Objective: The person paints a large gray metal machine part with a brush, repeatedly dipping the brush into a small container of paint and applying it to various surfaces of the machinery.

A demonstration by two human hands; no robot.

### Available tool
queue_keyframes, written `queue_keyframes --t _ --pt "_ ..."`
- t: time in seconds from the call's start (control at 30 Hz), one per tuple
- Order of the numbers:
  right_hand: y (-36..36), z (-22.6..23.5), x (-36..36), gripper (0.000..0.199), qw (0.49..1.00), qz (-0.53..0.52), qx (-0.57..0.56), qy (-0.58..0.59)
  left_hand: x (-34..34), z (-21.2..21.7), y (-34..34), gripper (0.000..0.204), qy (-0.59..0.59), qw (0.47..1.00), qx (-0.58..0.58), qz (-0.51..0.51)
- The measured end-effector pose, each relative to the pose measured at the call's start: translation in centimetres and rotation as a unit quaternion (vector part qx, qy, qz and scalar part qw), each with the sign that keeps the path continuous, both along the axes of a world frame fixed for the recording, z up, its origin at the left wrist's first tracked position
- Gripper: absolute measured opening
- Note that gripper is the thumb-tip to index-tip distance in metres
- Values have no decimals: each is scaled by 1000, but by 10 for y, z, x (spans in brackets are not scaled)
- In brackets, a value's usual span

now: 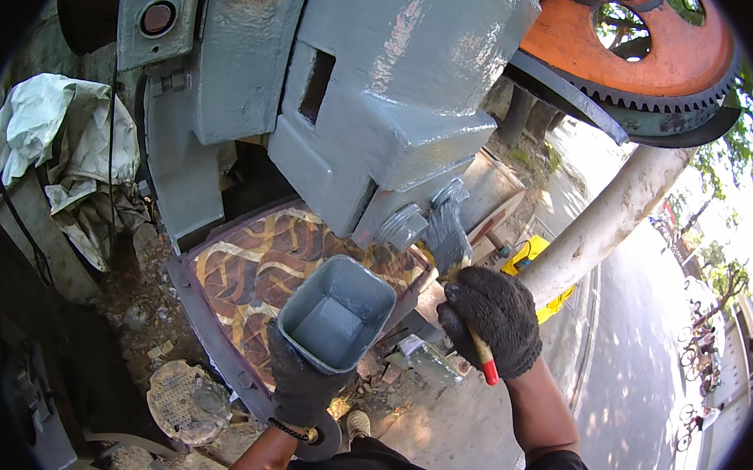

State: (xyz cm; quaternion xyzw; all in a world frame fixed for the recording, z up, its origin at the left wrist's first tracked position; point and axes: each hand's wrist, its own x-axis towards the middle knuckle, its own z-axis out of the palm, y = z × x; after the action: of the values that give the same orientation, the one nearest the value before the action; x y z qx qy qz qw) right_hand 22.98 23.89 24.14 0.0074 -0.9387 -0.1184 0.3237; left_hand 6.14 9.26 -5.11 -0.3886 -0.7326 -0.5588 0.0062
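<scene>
My left hand [301,382], in a dark knit glove, grips a square grey paint container [363,300] from below and tilts its open top toward me. Wet grey paint coats its inside. In my gloved right hand [493,322] is a paintbrush [479,347], its red-tipped handle sticking out toward me below the fist. The brush end points up and away, close to the bolts [403,226] low on a large grey machine [375,130]. The machine's surface shines as if wet. Where exactly the bristles touch is hard to make out.
Under the container lies a brown patterned sheet [278,263] on the machine's base. An orange toothed wheel [668,59] overhangs at upper right, above a pale trunk or post [613,225]. Crumpled pale sheeting [68,144] and rubble are at left. A road [630,357] runs along the right.
</scene>
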Motion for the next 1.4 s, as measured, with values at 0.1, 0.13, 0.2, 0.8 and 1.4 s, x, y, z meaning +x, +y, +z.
queue_keyframes --t 0.1,0.13,0.2,0.8,1.4 --pt "-2 5 -1 38 996 -5 38 75 -1 -8 1 141 -19 1000 8 -17" --pt "0 5 -4 37 993 -49 34 103 -2 -9 1 142 -14 1000 4 -17" --pt "2 2 -11 36 995 -58 40 76 -2 -10 1 142 4 1000 -8 -14" --pt "-9 -20 -15 43 999 -6 -41 28 -4 8 -4 147 -70 997 -4 -26" --pt "-12 -25 -19 45 995 -51 -83 -11 -7 28 -10 127 -14 997 -81 -12"
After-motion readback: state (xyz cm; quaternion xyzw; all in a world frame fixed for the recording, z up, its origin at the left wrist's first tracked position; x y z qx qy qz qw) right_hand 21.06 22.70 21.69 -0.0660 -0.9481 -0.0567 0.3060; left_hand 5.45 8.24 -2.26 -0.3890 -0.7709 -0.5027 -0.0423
